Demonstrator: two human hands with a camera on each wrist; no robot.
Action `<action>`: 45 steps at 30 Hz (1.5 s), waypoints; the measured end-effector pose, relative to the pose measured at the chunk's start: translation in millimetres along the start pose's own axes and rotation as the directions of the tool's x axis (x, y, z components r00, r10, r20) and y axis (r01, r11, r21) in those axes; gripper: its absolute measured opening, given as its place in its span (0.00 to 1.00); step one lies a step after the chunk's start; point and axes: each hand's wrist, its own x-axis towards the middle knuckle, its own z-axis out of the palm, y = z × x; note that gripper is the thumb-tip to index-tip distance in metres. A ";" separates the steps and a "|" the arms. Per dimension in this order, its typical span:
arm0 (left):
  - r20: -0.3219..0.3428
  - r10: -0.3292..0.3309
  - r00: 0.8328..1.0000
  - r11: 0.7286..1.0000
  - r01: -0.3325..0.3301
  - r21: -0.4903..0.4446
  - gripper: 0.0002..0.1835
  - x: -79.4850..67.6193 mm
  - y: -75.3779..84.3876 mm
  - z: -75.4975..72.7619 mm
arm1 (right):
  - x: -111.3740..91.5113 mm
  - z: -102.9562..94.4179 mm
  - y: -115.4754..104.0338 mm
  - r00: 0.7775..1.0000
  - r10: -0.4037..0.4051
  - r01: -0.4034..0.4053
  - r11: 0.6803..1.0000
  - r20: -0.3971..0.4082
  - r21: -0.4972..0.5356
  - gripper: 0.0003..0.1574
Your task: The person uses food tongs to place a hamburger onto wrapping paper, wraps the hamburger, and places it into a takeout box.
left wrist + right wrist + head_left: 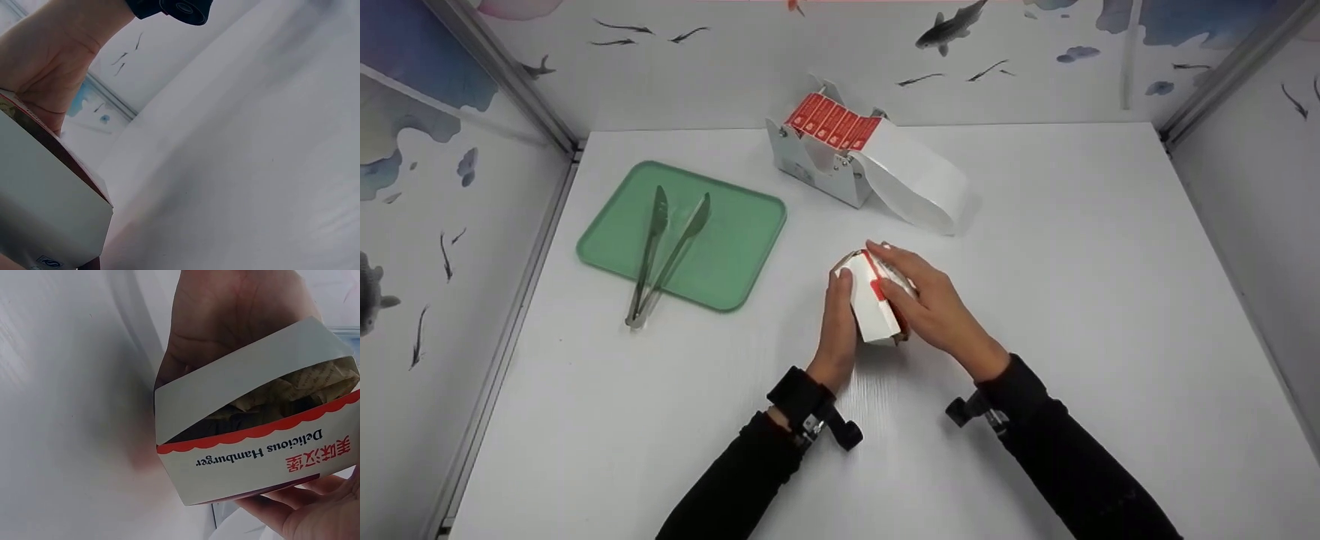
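Observation:
A white paper hamburger box point(873, 307) with red scalloped trim is held tilted between both hands above the table. Along its left side lies my left hand point(838, 326), gripping it, the palm against the box in the right wrist view. From the other side my right hand point(934, 300) grips the box, with the thumb at a small red label point(877, 289) on the seam. In the right wrist view, crumpled printed brown paper point(287, 391) shows through the gap under the lid, beside the words "Delicious Hamburger". Some fingertips are hidden behind the box.
A metal label dispenser point(829, 169) with a roll of red labels point(834, 121) stands at the back, its white backing strip point(919, 180) curling onto the table. At left, metal tongs point(649, 274) lie across a green tray point(735, 255), handle end over its front edge. Printed panels surround the table.

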 end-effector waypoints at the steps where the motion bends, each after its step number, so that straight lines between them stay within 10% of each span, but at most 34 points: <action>1: 0.005 0.002 1.000 1.000 -0.002 0.003 0.32 0.0 -0.1 -0.2 | -0.3 -0.7 0.0 1.000 0.007 -0.007 1.000 0.002 0.007 0.32; 45: -0.035 0.089 0.995 0.990 -0.085 0.112 0.33 1.8 -2.9 1.2 | 0.5 0.8 -0.1 0.999 0.041 -0.041 0.998 0.014 0.047 0.33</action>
